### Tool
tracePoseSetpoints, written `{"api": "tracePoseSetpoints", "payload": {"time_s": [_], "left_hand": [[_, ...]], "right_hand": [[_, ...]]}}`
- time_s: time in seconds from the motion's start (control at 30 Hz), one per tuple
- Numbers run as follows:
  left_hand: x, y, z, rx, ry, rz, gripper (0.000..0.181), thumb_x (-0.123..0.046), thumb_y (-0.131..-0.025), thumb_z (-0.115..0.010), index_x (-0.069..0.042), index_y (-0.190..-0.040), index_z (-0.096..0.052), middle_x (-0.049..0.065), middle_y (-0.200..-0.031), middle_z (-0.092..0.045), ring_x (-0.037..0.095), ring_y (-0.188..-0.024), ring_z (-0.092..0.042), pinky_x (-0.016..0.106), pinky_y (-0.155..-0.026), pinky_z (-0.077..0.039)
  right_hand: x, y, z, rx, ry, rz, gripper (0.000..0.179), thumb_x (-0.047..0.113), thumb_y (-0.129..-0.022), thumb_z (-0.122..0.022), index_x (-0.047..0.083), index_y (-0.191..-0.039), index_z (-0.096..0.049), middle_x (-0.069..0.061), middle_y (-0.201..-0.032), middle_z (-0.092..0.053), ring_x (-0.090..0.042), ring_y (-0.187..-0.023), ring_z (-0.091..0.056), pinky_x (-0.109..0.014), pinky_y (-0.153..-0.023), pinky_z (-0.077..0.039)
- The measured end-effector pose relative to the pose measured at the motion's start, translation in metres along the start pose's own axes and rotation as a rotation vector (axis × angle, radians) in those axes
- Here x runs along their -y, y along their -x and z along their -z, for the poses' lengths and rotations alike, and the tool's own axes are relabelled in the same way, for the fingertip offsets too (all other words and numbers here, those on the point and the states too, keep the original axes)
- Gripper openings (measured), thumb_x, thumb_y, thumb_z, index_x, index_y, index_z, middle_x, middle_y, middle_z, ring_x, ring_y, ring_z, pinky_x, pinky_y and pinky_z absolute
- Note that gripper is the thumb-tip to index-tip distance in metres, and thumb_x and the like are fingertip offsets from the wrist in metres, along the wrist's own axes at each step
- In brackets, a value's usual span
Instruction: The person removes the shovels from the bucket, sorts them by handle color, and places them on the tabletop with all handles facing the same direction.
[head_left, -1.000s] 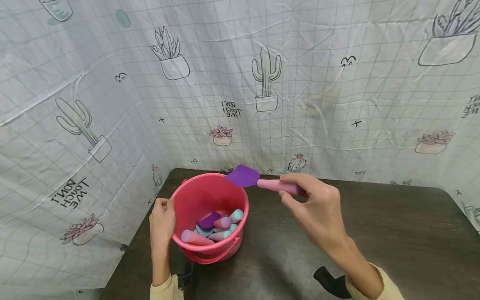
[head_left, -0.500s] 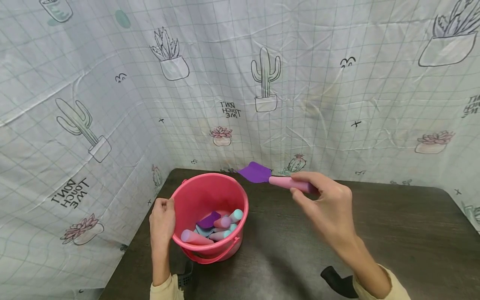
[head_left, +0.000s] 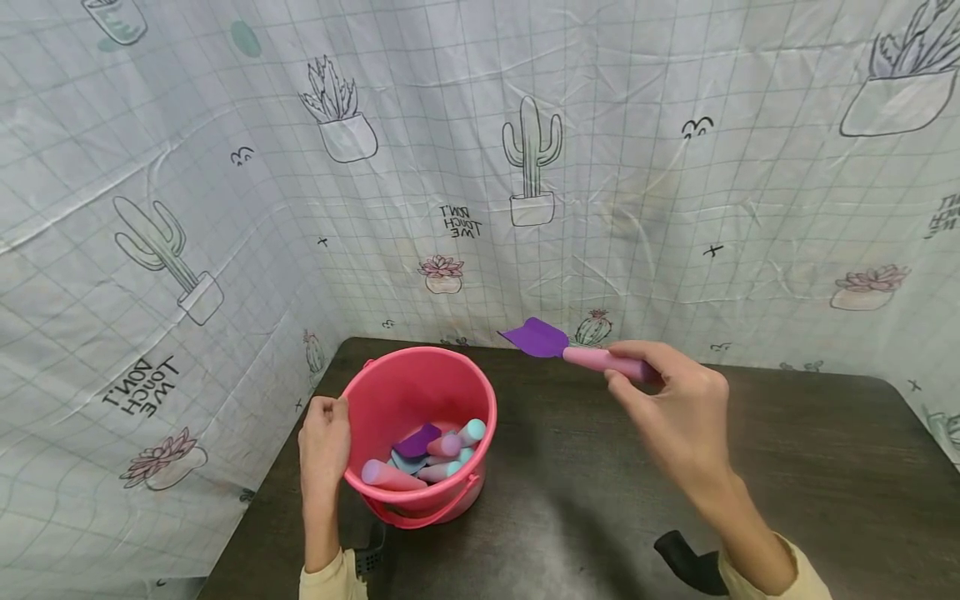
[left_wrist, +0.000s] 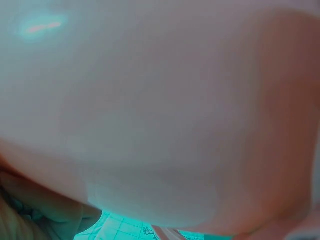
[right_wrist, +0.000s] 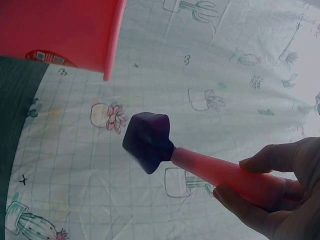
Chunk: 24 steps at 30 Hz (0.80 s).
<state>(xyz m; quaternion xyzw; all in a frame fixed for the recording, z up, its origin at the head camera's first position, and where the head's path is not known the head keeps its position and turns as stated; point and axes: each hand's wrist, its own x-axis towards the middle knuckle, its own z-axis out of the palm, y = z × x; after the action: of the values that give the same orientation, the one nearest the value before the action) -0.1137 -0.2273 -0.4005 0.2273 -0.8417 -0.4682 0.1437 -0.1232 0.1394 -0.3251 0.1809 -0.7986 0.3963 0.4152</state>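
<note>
A toy shovel (head_left: 536, 338) with a purple blade and pink handle is in the air right of the pink bucket (head_left: 390, 379). My right hand (head_left: 678, 404) pinches its handle between thumb and fingers; the blade points left. In the right wrist view the shovel (right_wrist: 220, 172) shows its dark blade and pink handle. My left hand (head_left: 325, 437) grips the bucket's left rim. Inside the bucket lie several tools with pink and mint handles (head_left: 390, 475) and a purple blade (head_left: 417, 440). The bucket's wall (left_wrist: 150, 100) fills most of the left wrist view.
The dark wooden table (head_left: 810, 467) extends right of the bucket. A white curtain (head_left: 637, 167) printed with cacti hangs behind and at the left. The bucket's handle (head_left: 420, 523) hangs down at the front. Black straps (head_left: 686, 567) are at both wrists.
My right hand has carried the shovel rightward and slightly up, from over the bucket's right rim to clear of it. The left hand and bucket have stayed put.
</note>
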Motion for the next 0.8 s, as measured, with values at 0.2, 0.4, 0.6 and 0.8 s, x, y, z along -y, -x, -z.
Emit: {"api": "tracePoseSetpoints", "payload": {"time_s": [0.2, 0.4, 0.6, 0.8], "left_hand": [[0.000, 0.000, 0.000, 0.000, -0.003, -0.004, 0.034, -0.025, -0.109, -0.041, 0.004, -0.119, -0.054, 0.022, -0.099, -0.061, 0.031, -0.082, -0.060, 0.033, -0.063, -0.046], [-0.001, 0.000, 0.000, 0.000, -0.003, 0.003, 0.034, -0.026, -0.109, -0.042, 0.004, -0.120, -0.054, 0.022, -0.100, -0.061, 0.031, -0.082, -0.061, 0.032, -0.063, -0.046], [0.000, 0.000, 0.000, 0.002, 0.005, 0.010, 0.033, -0.026, -0.109, -0.041, 0.004, -0.119, -0.054, 0.021, -0.097, -0.060, 0.029, -0.079, -0.059, 0.032, -0.062, -0.046], [-0.001, 0.000, 0.000, 0.002, 0.010, 0.008, 0.034, -0.025, -0.109, -0.042, 0.004, -0.121, -0.054, 0.021, -0.099, -0.060, 0.029, -0.080, -0.059, 0.031, -0.062, -0.046]], "right_hand": [[-0.008, -0.001, 0.004, -0.006, 0.013, -0.022, 0.027, -0.011, -0.071, -0.082, 0.001, -0.095, -0.080, -0.011, -0.087, -0.077, 0.000, -0.067, -0.053, -0.010, -0.065, -0.036], [-0.015, -0.002, 0.008, -0.026, 0.014, -0.039, 0.025, -0.011, -0.072, -0.080, -0.001, -0.095, -0.079, -0.014, -0.086, -0.077, 0.007, -0.069, -0.051, -0.009, -0.065, -0.036], [-0.022, 0.000, 0.011, -0.038, 0.053, -0.043, 0.023, -0.010, -0.073, -0.081, -0.003, -0.096, -0.079, -0.016, -0.086, -0.076, 0.004, -0.066, -0.050, -0.009, -0.063, -0.035], [-0.025, 0.002, 0.013, -0.026, 0.055, -0.079, 0.023, -0.011, -0.075, -0.080, -0.004, -0.097, -0.079, -0.017, -0.087, -0.076, 0.010, -0.068, -0.050, -0.008, -0.064, -0.037]]}}
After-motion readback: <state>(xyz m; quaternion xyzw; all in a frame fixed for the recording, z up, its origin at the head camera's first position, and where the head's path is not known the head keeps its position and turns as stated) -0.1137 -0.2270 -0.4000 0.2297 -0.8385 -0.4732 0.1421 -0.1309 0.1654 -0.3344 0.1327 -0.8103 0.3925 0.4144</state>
